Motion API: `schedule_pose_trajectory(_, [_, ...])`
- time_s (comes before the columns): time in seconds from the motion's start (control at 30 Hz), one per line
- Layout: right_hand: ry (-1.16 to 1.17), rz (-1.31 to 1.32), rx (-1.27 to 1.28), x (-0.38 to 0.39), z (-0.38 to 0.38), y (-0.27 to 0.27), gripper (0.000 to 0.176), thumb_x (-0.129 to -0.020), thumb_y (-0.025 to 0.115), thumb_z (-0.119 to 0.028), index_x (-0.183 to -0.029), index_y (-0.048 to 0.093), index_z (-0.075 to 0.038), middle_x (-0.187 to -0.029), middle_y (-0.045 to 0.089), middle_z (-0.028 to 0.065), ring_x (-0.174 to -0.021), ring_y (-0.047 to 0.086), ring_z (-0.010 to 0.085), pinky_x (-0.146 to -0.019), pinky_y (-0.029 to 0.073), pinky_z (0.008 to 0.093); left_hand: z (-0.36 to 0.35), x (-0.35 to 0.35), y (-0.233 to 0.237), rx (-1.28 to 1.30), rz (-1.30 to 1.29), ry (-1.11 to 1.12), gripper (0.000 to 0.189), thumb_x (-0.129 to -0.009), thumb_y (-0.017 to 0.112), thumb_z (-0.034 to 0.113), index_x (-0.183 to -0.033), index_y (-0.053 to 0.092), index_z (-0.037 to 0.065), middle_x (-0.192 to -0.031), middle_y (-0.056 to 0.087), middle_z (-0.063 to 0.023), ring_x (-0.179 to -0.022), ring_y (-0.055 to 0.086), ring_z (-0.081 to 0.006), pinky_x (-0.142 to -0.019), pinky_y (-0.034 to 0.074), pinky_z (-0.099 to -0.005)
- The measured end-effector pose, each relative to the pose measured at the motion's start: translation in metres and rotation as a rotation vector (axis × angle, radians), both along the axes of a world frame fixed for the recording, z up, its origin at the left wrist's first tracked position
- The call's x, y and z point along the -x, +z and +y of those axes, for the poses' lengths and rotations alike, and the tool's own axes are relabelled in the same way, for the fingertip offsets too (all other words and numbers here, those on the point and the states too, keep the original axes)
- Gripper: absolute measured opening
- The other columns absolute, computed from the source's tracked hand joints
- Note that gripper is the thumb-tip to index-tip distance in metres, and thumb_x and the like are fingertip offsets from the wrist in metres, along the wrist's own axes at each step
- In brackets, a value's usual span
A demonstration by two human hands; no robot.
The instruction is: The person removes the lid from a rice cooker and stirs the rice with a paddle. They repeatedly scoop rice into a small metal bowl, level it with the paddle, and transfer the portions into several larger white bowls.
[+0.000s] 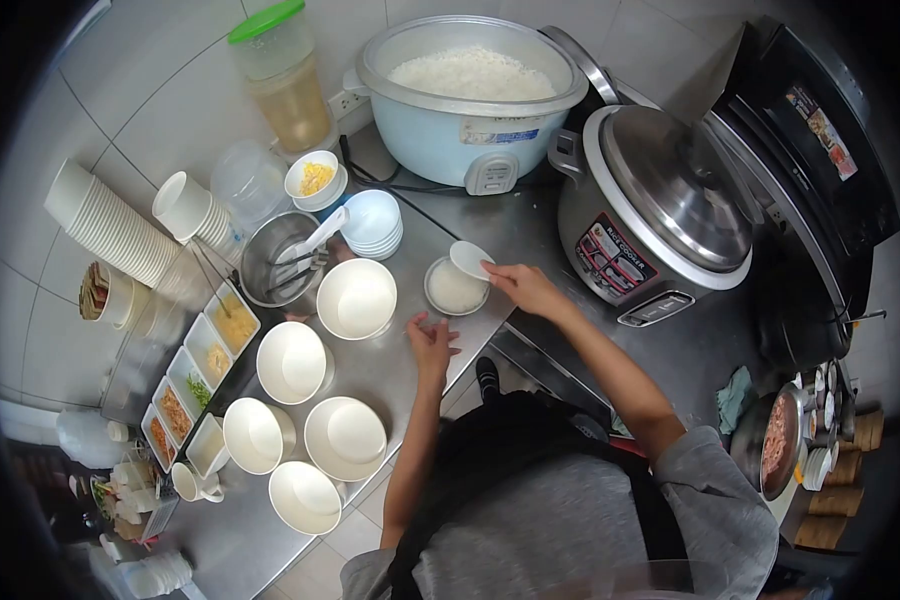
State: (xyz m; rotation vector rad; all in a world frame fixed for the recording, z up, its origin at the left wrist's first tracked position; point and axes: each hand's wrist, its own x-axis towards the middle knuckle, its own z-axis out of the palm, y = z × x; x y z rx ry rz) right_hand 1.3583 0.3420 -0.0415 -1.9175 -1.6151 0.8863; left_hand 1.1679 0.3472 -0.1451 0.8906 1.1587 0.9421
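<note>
My right hand [520, 288] is closed on a small white disc-shaped item [472, 260], perhaps a lid or small dish. It is tilted over the upper right part of a small bowl of white rice [456, 288] on the steel counter. Just below and left of that bowl, my left hand [433, 343] has its fingers apart and holds nothing. Several large empty white bowls [357, 299] stand to the left of my left hand.
A blue cooker [450, 130] full of rice stands at the back, with a closed rice cooker [630, 235] to its right. Stacked cups [120, 225], a metal pot [260, 262] with utensils, topping trays [200, 375] and small blue bowls [372, 222] line the left.
</note>
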Motion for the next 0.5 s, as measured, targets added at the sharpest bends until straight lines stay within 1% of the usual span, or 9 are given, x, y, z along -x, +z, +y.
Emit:
schedule_pose_trajectory(0.1, [-0.036,-0.190,-0.060,0.024,-0.008,-0.020,0.035,-0.088,0.048,-0.028,-0.122,0.052,-0.019,-0.094,0.061,0.0203,-0.087,0.058,0.0389,-0.076,0.047,0.0410,0.021,0.003,0.001,-0.113,0.292,-0.092,0.029,-0.088,0.053,0.023,-0.108,0.044,0.004,-0.072,0.057,-0.0083,-0.058,0.059,-0.0149,-0.047,0.046,-0.0256])
schedule_pose_trajectory(0.13, [-0.044,-0.296,-0.033,0.030,-0.009,-0.023,0.036,-0.088,0.047,-0.027,-0.123,0.050,-0.019,-0.092,0.062,0.0190,-0.087,0.059,0.0384,-0.077,0.046,0.0451,0.029,0.001,-0.002,-0.194,0.368,-0.122,0.026,-0.088,0.052,0.024,-0.101,0.047,0.003,-0.068,0.056,-0.0074,-0.054,0.058,-0.0143,-0.045,0.044,-0.0257])
schedule_pose_trajectory(0.23, [-0.031,-0.350,0.063,0.039,-0.008,-0.026,0.037,-0.088,0.047,-0.027,-0.125,0.048,-0.019,-0.092,0.061,0.0190,-0.086,0.059,0.0378,-0.075,0.046,0.0472,0.045,-0.001,-0.024,-0.381,0.573,-0.180,0.027,-0.088,0.050,0.028,-0.083,0.054,0.001,-0.056,0.054,-0.0056,-0.046,0.055,-0.0132,-0.041,0.041,-0.0268])
schedule_pose_trajectory(0.3, [-0.001,-0.303,0.012,0.033,-0.004,-0.037,0.037,-0.088,0.048,-0.028,-0.124,0.049,-0.018,-0.094,0.061,0.0189,-0.087,0.059,0.0363,-0.075,0.046,0.0450,0.054,-0.002,-0.032,-0.472,0.663,-0.166,0.032,-0.088,0.049,0.029,-0.074,0.055,0.001,-0.052,0.053,-0.0051,-0.043,0.054,-0.0133,-0.039,0.039,-0.0283])
schedule_pose_trajectory(0.33, [0.008,-0.282,-0.023,0.027,0.002,-0.043,0.037,-0.088,0.048,-0.028,-0.123,0.050,-0.018,-0.095,0.061,0.0188,-0.087,0.060,0.0355,-0.074,0.047,0.0439,0.058,0.000,-0.029,-0.422,0.602,-0.157,0.032,-0.088,0.049,0.029,-0.074,0.055,0.001,-0.052,0.053,-0.0052,-0.043,0.054,-0.0136,-0.039,0.039,-0.0284])
schedule_pose_trajectory(0.4, [0.158,-0.099,-0.084,0.005,0.023,-0.053,0.036,-0.088,0.049,-0.027,-0.123,0.051,-0.019,-0.083,0.062,0.0176,-0.073,0.059,0.0284,-0.070,0.047,0.0410,0.063,0.002,-0.024,-0.322,0.476,-0.143,0.033,-0.089,0.049,0.029,-0.074,0.054,0.000,-0.052,0.053,-0.0054,-0.043,0.054,-0.0140,-0.038,0.038,-0.0285])
schedule_pose_trajectory(0.43, [0.240,-0.011,-0.117,0.000,0.030,-0.043,0.036,-0.088,0.050,-0.027,-0.123,0.051,-0.019,-0.078,0.062,0.0170,-0.066,0.058,0.0248,-0.068,0.046,0.0395,0.061,0.001,-0.023,-0.317,0.450,-0.119,0.034,-0.089,0.049,0.030,-0.074,0.055,0.000,-0.052,0.053,-0.0053,-0.043,0.054,-0.0138,-0.038,0.038,-0.0281])
schedule_pose_trajectory(0.47, [0.166,0.166,0.190,-0.004,0.033,-0.033,0.037,-0.087,0.052,-0.026,-0.123,0.051,-0.017,-0.073,0.060,0.0140,-0.061,0.050,0.0175,-0.065,0.045,0.0339,0.058,0.004,-0.022,-0.311,0.426,-0.089,0.034,-0.089,0.049,0.031,-0.074,0.055,0.000,-0.052,0.053,-0.0053,-0.043,0.054,-0.0135,-0.038,0.038,-0.0276])
schedule_pose_trajectory(0.5, [0.163,0.153,0.165,-0.002,0.028,-0.014,0.037,-0.087,0.052,-0.026,-0.123,0.051,-0.017,-0.074,0.061,0.0141,-0.062,0.052,0.0188,-0.065,0.045,0.0334,0.055,0.008,-0.023,-0.305,0.403,-0.054,0.035,-0.089,0.049,0.031,-0.074,0.055,0.000,-0.052,0.053,-0.0052,-0.044,0.054,-0.0133,-0.038,0.038,-0.0272])
